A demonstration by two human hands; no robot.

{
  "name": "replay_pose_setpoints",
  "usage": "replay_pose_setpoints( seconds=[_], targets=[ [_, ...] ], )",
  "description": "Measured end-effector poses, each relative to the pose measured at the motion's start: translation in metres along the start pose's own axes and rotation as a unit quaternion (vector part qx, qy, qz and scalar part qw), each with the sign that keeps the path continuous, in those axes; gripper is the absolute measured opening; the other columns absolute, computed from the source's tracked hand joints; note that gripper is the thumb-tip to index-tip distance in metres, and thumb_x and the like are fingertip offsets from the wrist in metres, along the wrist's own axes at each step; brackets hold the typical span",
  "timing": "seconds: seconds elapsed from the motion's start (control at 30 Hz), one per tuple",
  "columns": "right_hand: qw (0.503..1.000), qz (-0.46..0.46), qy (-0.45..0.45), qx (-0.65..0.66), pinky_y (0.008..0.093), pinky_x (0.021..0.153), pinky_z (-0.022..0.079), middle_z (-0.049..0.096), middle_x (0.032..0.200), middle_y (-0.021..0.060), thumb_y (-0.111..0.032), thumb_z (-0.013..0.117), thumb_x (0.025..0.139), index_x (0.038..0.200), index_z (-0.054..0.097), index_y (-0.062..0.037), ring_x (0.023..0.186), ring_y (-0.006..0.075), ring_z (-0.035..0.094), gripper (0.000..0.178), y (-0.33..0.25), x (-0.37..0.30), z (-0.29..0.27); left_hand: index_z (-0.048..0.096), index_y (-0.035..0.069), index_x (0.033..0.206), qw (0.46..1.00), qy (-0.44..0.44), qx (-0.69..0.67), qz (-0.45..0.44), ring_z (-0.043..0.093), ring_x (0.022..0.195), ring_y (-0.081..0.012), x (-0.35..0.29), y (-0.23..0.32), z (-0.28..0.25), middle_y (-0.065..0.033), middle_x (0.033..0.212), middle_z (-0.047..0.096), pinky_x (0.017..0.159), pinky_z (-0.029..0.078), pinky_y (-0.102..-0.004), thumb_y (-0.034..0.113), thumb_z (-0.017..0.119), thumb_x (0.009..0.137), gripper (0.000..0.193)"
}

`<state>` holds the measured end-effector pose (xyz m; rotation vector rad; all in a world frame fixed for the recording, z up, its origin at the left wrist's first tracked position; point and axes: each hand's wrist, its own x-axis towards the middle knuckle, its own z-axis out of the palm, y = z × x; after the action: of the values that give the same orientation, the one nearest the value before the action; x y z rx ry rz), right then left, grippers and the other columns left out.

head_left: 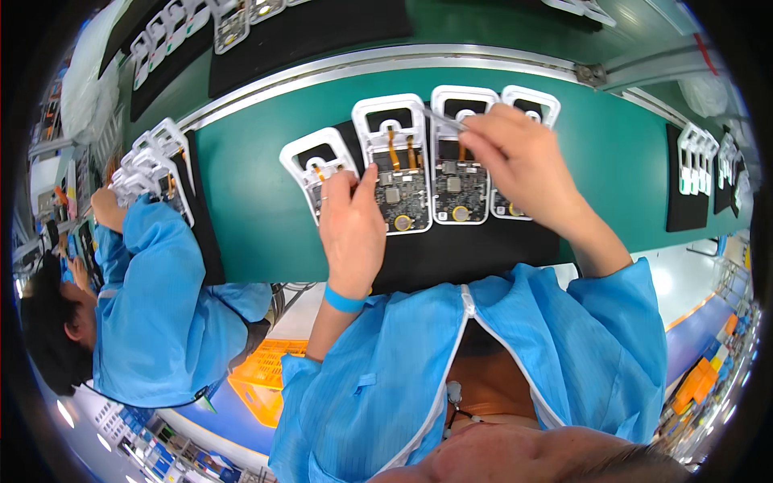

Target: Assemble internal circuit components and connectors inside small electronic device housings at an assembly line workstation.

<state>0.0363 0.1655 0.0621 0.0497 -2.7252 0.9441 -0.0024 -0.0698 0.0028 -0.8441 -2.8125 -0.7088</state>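
Observation:
Four white plastic housings with open handle-like loops lie in a row before me, circuit boards in their lower parts. My left hand [352, 233], a blue band [345, 300] at its wrist, rests between the leftmost housing [299, 150] and the second housing [428, 191]. Its fingers are apart, with fingertips at the second one's left edge. Between the fingers of my right hand [522, 161] is a pair of metal tweezers [448, 121], pointing left over the top of the third housing [436, 187]. This hand partly covers the rightmost housing [555, 103]. Orange flex cables [394, 151] rise from the second board.
A black mat [467, 253] lies under the row on the green table [258, 209]. At left, a co-worker in a blue smock [165, 314] handles stacked white housings [153, 165]. More housings [697, 159] stand at right. A metal rail [338, 71] crosses behind; an orange crate [264, 378] sits below.

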Motion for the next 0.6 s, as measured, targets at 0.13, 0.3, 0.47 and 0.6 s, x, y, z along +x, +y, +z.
replay_pose_setpoints(
  seconds=[0.13,0.3,0.47,0.6],
  targets=[
    [0.968,0.093,0.057,0.227,0.0303,0.064,0.048,0.061,0.079,0.0042,-0.012,0.067,0.093,0.103,0.072,-0.0026,0.075,0.0146,0.061,0.014,0.033,-0.014,-0.029,0.070,0.003,0.115,0.998,0.012,-0.057,-0.003,0.063,0.086,-0.0298,0.003,0.009,-0.017,-0.0131,0.101,0.061,0.073,0.051,-0.0385,-0.005,0.061,0.087,0.031],
    [0.892,0.210,0.058,0.396,0.0227,0.067,0.050,0.066,0.090,0.0042,-0.010,0.068,0.093,0.107,0.069,0.0037,0.075,0.0076,0.061,0.019,0.034,-0.032,-0.034,0.069,-0.002,0.104,0.980,-0.004,-0.167,0.106,0.059,0.084,-0.0297,0.018,0.053,-0.014,-0.0123,0.091,0.059,0.071,0.049,-0.0399,-0.005,0.067,0.080,0.024],
    [0.932,0.125,0.081,0.331,0.0263,0.068,0.054,0.070,0.089,0.0063,-0.005,0.067,0.091,0.099,0.068,0.0019,0.077,0.0127,0.068,0.010,0.041,-0.032,-0.019,0.070,0.001,0.110,0.977,-0.064,-0.125,0.159,0.056,0.080,-0.0289,0.025,0.079,0.018,-0.0110,0.086,0.055,0.071,0.048,-0.0399,-0.007,0.066,0.078,0.034],
    [0.985,-0.047,0.079,0.146,0.0290,0.067,0.054,0.071,0.090,0.0074,-0.001,0.068,0.088,0.095,0.069,0.0012,0.078,0.0183,0.068,0.007,0.051,-0.028,-0.006,0.069,0.002,0.113,0.978,-0.075,-0.099,0.170,0.055,0.081,-0.0278,0.025,0.083,0.023,-0.0103,0.085,0.052,0.071,0.048,-0.0399,-0.008,0.065,0.074,0.040]
  ],
)
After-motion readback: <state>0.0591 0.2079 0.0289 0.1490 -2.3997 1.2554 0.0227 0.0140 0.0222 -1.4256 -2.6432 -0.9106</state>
